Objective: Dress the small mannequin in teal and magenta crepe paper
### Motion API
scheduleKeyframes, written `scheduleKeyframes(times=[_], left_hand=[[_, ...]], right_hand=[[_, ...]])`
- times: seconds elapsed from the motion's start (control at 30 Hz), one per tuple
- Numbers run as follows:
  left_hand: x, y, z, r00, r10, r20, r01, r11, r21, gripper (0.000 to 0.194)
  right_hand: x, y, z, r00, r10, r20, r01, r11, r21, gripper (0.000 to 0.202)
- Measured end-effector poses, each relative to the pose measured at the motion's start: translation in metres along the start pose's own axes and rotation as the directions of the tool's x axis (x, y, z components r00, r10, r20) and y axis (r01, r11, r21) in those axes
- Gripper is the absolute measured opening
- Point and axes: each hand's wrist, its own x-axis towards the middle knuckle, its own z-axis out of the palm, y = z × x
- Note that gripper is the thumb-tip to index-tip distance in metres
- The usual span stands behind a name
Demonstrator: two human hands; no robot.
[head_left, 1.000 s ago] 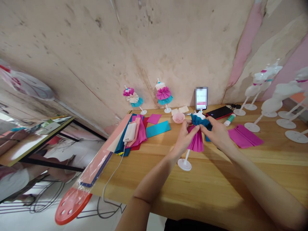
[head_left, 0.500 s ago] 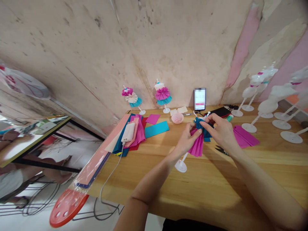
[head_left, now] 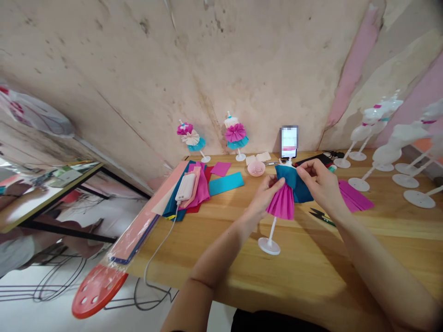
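Magenta and finely pleated, a thin flared skirt (head_left: 281,203) hangs on a small white dress form on a round-footed stand (head_left: 269,246), right of centre in the head view. My left hand (head_left: 266,193) is closed around the skirt's waist, its thumb pressed on the lower left part of a dark teal rectangular sheet (head_left: 303,189). My right hand (head_left: 317,182) holds that sheet in a narrow pinch, thumb against fingertip at its upper right edge, so the teal lies across the form's torso and spreads out to the right, overlapping the skirt's top.

Just below my right hand lie dark-bladed scissors (head_left: 321,216), partly covered by my forearm; right of that forearm is a flat magenta folded sheet (head_left: 355,196). Above my left hand, in the middle of the frame, sits a round pink bowl (head_left: 256,174) of tiny pale beads. A lit phone (head_left: 289,142) stands upright behind the form. Left of my left hand, a bright turquoise strip (head_left: 226,184) lies flat on the pale wooden table (head_left: 238,263).
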Motion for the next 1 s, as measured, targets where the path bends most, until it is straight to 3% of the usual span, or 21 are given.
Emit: scheduleKeyframes(times=[0.13,0.27,0.33,0.4,0.43,0.5,0.53,0.63,1.0], left_hand=[[0.01,0.008,-0.011,0.977,-0.008,-0.213,-0.031,0.984,-0.176,0.035],[0.018,0.024,-0.03,0.925,0.042,-0.378,-0.143,0.96,-0.243,0.034],[0.021,0.03,-0.04,0.906,0.077,-0.417,-0.193,0.95,-0.245,0.033],[0.024,0.032,-0.048,0.901,0.09,-0.424,-0.213,0.944,-0.253,0.033],[0.026,0.032,-0.051,0.904,0.085,-0.42,-0.21,0.942,-0.261,0.032],[0.029,0.03,-0.054,0.911,0.065,-0.407,-0.191,0.942,-0.277,0.032],[0.03,0.028,-0.055,0.914,0.058,-0.401,-0.183,0.942,-0.282,0.032],[0.033,0.023,-0.057,0.92,0.046,-0.39,-0.168,0.943,-0.286,0.033],[0.034,0.017,-0.06,0.87,0.066,-0.488,-0.206,0.949,-0.24,0.042]], right_hand=[[-0.004,0.0,0.005,0.999,-0.025,0.039,0.027,0.998,-0.054,0.032],[-0.009,0.003,0.014,0.996,0.045,0.076,-0.031,0.985,-0.17,0.035],[-0.012,0.002,0.021,0.982,0.061,0.18,-0.023,0.978,-0.207,0.036],[-0.016,-0.001,0.03,0.909,0.063,0.411,-0.021,0.994,-0.106,0.038],[-0.02,-0.003,0.036,0.838,0.05,0.543,-0.062,0.998,0.005,0.038],[-0.027,-0.009,0.048,0.704,0.016,0.71,-0.246,0.943,0.223,0.038],[-0.031,-0.011,0.053,0.677,0.014,0.736,-0.335,0.897,0.29,0.039],[-0.041,-0.015,0.065,0.666,0.05,0.744,-0.455,0.818,0.353,0.037],[-0.041,-0.007,0.071,0.643,0.087,0.761,-0.49,0.81,0.321,0.035]])
